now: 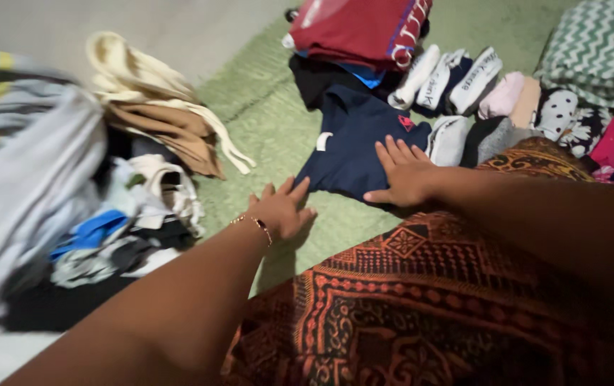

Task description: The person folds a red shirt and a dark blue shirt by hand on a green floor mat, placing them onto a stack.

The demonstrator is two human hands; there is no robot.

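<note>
Left hand: resting flat on the green mat, fingers spread, gripping nothing, just beside the shirt's near edge.
Right hand: pressing palm-down on the navy shirt, fingers apart.
Navy shirt: lying folded on the mat, before the rolled socks.
Risk: likely bunching or unfolding if dragged one-handed; possibly nudging the sock row out of line.

view: just the one head cam, no second angle
facing: tilted down and forward over the lap
distance: close, forearms fill the lower frame
top of frame: green mat
</note>
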